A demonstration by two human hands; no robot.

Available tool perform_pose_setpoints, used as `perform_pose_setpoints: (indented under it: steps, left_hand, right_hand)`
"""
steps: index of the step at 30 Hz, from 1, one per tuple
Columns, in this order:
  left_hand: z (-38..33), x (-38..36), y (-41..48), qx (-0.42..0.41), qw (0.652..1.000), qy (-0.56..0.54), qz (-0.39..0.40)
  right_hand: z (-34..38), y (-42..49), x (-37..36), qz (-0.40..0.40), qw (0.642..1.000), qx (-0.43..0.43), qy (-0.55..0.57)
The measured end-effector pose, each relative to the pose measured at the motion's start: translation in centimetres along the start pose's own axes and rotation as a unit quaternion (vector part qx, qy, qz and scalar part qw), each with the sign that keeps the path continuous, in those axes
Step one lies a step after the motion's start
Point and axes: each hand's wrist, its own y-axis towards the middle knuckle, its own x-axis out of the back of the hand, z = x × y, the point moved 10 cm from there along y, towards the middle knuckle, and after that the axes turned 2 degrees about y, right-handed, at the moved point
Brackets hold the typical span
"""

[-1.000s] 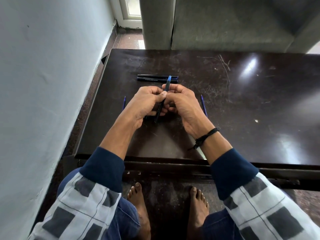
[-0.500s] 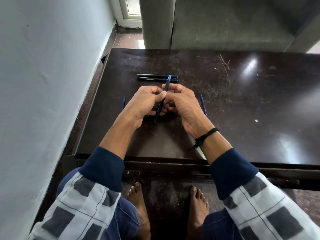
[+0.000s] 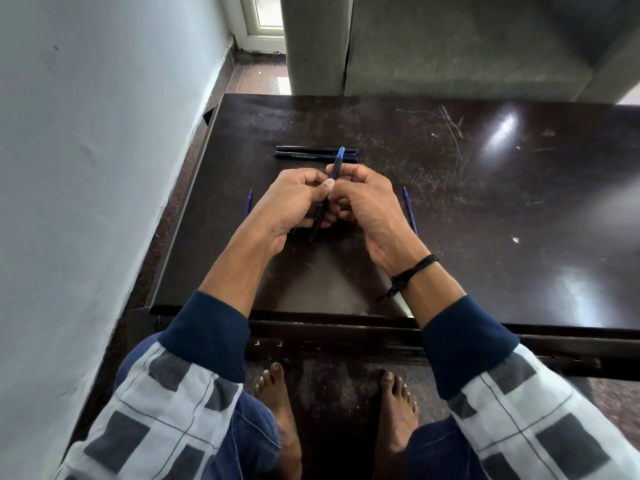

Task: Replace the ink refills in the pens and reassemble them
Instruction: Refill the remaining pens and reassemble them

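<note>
The left hand and right hand are both pinching a slim black pen with a blue end at its middle, holding it tilted over the dark scratched table. They are probably twisting its barrel halves. The next move is likely calling for the thin blue refill lying just right of the hands.

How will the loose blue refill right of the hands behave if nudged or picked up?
The blue refill looks like a thin rod, so it likely rolls sideways on the glossy table when nudged. Being so slender, it is probably light and somewhat bendy. Lying flat, it may be hard to pinch up.
</note>
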Motion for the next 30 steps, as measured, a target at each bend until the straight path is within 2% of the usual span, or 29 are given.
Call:
perform_pose_setpoints:
  steps: [30]
  left_hand:
    - [0.16, 0.01, 0.06, -0.001, 1.000, 0.017, -0.008]
  right_hand:
    - [0.31, -0.36, 0.02, -0.002, 1.000, 0.001, -0.005]
